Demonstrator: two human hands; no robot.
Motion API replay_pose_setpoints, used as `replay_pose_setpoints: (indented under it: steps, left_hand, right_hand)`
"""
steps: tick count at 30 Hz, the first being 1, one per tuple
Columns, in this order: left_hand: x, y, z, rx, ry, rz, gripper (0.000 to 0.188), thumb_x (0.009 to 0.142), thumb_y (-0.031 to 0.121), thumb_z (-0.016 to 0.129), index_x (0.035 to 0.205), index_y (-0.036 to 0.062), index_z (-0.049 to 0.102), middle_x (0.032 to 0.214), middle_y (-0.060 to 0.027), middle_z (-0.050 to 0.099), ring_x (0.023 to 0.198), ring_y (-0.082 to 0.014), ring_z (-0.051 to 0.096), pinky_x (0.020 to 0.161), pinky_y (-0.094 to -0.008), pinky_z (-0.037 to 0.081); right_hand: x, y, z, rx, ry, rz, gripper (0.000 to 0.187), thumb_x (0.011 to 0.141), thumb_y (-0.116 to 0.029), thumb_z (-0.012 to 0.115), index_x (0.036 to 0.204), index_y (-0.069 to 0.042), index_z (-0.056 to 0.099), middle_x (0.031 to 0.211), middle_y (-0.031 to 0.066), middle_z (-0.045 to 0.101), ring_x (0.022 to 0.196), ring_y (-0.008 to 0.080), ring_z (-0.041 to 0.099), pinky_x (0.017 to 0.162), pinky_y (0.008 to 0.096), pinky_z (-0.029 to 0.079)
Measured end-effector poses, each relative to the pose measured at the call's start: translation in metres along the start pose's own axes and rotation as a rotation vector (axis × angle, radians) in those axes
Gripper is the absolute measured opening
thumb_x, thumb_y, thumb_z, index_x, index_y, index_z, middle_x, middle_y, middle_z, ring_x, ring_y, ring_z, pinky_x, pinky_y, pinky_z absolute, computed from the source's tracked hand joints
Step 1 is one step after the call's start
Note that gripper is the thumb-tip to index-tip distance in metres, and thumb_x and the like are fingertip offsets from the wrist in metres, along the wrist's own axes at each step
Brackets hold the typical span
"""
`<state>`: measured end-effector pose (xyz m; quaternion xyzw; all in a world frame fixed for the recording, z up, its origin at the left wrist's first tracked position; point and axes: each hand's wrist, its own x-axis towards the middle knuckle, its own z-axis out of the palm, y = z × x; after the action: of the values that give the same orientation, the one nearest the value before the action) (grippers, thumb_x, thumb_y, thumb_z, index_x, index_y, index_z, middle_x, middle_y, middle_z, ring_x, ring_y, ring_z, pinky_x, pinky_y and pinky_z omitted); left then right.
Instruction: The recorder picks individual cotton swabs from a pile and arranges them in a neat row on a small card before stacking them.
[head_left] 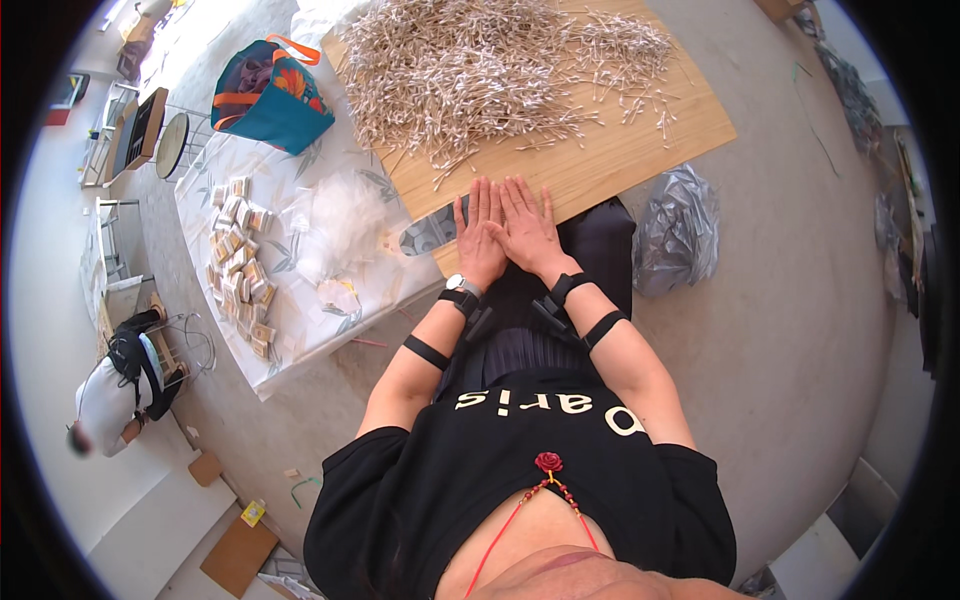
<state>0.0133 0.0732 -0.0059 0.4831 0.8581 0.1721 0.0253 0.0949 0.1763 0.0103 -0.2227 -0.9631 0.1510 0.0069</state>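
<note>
My left hand (478,238) and my right hand (527,232) lie side by side at the near edge of a wooden board (585,165). Both have their fingers stretched out flat, with the thumbs meeting or overlapping between them. Neither holds anything. Past my fingertips, a large loose heap of cotton swabs (470,75) spreads over the board, and a thinner scatter of swabs (632,65) lies to its right. A watch and black bands circle my left forearm; black bands circle the right one as well.
A cloth-covered table (300,355) at left carries several small packs (240,265) and a pile of clear plastic bags (345,225). Beyond them stands a teal tote bag (270,105). A grey plastic bag (677,230) sits right of my lap. Another person (115,390) is far left.
</note>
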Motion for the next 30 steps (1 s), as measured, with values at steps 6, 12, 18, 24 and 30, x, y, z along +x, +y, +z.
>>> replay_pose_setpoints:
  steps: [6, 12, 18, 24, 30]
  left_hand:
    - [0.000, 0.002, 0.003, 0.012, -0.016, -0.036, 0.070, 0.105, 0.033, 0.043, 0.167, 0.0056, 0.025, 0.177, -0.0136, 0.013, 0.164, -0.0271, 0.006, 0.130, -0.0525, -0.002]
    - [-0.001, 0.003, 0.002, 0.065, -0.035, -0.034, 0.072, 0.104, 0.034, 0.044, 0.167, 0.0064, 0.023, 0.177, -0.0128, 0.011, 0.165, -0.0265, 0.005, 0.130, -0.0525, -0.003]
    - [0.000, 0.002, 0.002, 0.054, -0.037, -0.039, 0.073, 0.103, 0.035, 0.045, 0.168, 0.0091, 0.023, 0.177, -0.0122, 0.011, 0.165, -0.0263, 0.004, 0.130, -0.0530, -0.003]
    - [0.002, 0.003, 0.003, 0.091, -0.041, -0.022, 0.073, 0.103, 0.034, 0.044, 0.167, 0.0070, 0.023, 0.177, -0.0134, 0.013, 0.165, -0.0267, 0.004, 0.129, -0.0548, -0.004]
    - [0.000, 0.000, 0.004, 0.047, -0.035, -0.007, 0.074, 0.102, 0.031, 0.045, 0.167, 0.0036, 0.022, 0.176, -0.0153, 0.014, 0.165, -0.0282, 0.005, 0.129, -0.0556, -0.004]
  right_hand:
    - [-0.001, 0.000, -0.002, 0.043, -0.022, 0.000, 0.085, 0.106, -0.066, 0.031, 0.167, -0.006, 0.026, 0.174, 0.0094, 0.024, 0.164, 0.0248, 0.008, 0.130, 0.0548, 0.001]
    - [-0.002, 0.000, 0.001, 0.081, 0.003, -0.002, 0.085, 0.106, -0.066, 0.033, 0.166, -0.006, 0.027, 0.174, 0.0105, 0.024, 0.164, 0.0258, 0.007, 0.130, 0.0554, 0.000]
    - [-0.005, -0.009, 0.000, 0.030, 0.003, 0.052, 0.082, 0.107, -0.062, 0.034, 0.166, -0.005, 0.027, 0.174, 0.0122, 0.023, 0.163, 0.0313, 0.007, 0.129, 0.0583, 0.001]
    - [-0.007, -0.005, 0.007, 0.078, 0.011, 0.072, 0.080, 0.108, -0.061, 0.032, 0.166, -0.007, 0.027, 0.175, 0.0114, 0.021, 0.163, 0.0318, 0.005, 0.128, 0.0586, -0.001]
    - [-0.008, -0.004, 0.012, 0.155, 0.078, 0.056, 0.079, 0.109, -0.061, 0.031, 0.166, -0.006, 0.028, 0.175, 0.0121, 0.020, 0.163, 0.0318, 0.005, 0.128, 0.0581, -0.002]
